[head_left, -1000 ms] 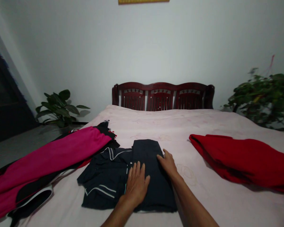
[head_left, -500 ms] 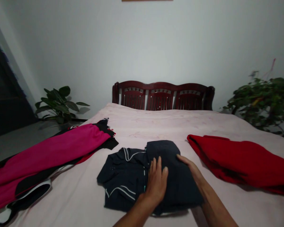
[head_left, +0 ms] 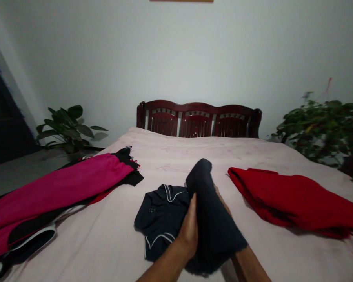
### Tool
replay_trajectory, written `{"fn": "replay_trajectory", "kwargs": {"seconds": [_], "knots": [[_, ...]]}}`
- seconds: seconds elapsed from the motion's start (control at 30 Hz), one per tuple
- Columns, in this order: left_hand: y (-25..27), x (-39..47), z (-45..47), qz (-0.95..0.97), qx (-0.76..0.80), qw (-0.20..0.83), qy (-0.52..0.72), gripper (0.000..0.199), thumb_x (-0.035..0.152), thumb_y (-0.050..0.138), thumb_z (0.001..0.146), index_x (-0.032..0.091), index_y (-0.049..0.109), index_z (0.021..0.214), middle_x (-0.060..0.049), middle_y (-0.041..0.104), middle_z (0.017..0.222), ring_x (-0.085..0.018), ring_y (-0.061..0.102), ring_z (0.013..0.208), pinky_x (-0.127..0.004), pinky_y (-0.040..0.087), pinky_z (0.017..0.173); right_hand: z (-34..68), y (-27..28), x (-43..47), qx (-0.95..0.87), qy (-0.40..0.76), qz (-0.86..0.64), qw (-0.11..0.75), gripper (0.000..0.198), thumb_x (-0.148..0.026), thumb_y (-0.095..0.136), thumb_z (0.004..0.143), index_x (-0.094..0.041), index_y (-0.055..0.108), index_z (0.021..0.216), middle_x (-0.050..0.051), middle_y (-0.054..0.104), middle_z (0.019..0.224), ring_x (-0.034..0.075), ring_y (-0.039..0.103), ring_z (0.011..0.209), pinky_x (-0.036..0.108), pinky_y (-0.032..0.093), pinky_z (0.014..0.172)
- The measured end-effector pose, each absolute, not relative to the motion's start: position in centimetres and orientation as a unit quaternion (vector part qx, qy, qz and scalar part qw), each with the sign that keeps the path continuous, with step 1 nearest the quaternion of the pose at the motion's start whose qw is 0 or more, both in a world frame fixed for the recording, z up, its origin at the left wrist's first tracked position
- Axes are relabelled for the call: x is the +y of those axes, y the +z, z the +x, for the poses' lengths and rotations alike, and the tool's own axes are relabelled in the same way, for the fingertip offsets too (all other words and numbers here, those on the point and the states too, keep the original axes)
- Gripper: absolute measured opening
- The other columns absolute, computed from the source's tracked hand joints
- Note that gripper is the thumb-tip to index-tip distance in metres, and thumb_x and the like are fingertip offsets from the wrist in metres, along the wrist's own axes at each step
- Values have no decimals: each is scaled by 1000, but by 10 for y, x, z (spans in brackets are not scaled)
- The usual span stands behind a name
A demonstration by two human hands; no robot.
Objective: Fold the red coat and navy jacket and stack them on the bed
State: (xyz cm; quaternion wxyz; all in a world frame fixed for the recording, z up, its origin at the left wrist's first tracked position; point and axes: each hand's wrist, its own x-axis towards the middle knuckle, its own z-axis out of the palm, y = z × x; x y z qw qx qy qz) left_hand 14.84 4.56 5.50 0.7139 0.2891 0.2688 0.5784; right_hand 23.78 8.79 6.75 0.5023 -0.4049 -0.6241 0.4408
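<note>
A navy jacket point(head_left: 220, 231) with white piping lies partly folded in front of me, its collar end flat at the left. Its right part stands raised as a thick, tilted fold. My left hand point(head_left: 190, 229) presses on the fold's left side, its fingers partly tucked against the cloth. From the right, my right hand point(head_left: 222, 199) holds the far side of that same fold. Most of its fingers are hidden behind the fabric. Between them, the two hands hold the raised cloth up.
Pink and black clothes point(head_left: 73, 184) lie stretched along the left of the pale pink bed sheet point(head_left: 106, 235). A folded red garment point(head_left: 294, 199) is to the right. Behind stands a dark wooden headboard point(head_left: 194, 117), with potted plants point(head_left: 67, 127) on both sides.
The jacket's right part has come up off the bed into a tilted fold. My left hand has turned from lying flat on top to its side, and my right hand has gone behind it.
</note>
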Motion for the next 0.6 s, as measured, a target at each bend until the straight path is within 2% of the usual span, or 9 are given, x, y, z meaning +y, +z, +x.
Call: {"fn": "replay_trajectory", "kwargs": {"seconds": [0.1,0.17,0.27,0.33,0.43,0.5,0.6], "knots": [[65,50,81,240,253,735,582,65,60,33,96,21,42,147,-8,60,139,-25,50,133,-44,33,116,215,85,91,-667,442,-390,456,69,-65,38,91,-30,35,151,0,33,158,24,27,146,45,19,121],[66,53,28,248,313,718,571,68,63,33,94,15,52,140,-13,67,128,-29,59,123,-49,39,111,194,81,84,-736,390,-404,378,64,-61,37,94,-28,41,148,1,30,160,24,18,149,47,9,122],[62,50,-34,288,462,654,526,63,60,43,90,15,59,131,-13,70,122,-31,65,115,-50,47,103,166,58,69,-821,267,-431,263,56,-52,47,93,-28,48,144,5,32,158,28,17,149,52,3,121],[58,44,-53,329,557,555,524,58,53,51,88,17,57,132,-14,66,129,-30,61,120,-47,47,104,156,43,63,-850,229,-420,221,54,-47,50,92,-28,50,142,6,35,156,29,21,148,52,5,120],[51,36,-50,462,626,364,512,58,45,48,90,16,49,141,-14,49,148,-26,43,139,-43,32,116,156,35,62,-874,219,-387,195,52,-47,46,94,-29,50,142,6,39,154,26,26,146,50,9,120],[42,31,-39,574,640,258,441,58,41,44,92,16,46,144,-13,37,156,-25,30,146,-44,22,120,162,36,64,-877,202,-388,197,53,-47,44,95,-27,50,143,7,39,155,26,26,147,49,10,120],[26,24,-25,672,665,165,280,57,40,46,91,20,46,145,-11,26,161,-30,20,149,-51,19,119,170,39,76,-858,158,-437,219,54,-46,43,95,-25,49,144,8,36,156,28,22,148,49,8,120]]}}
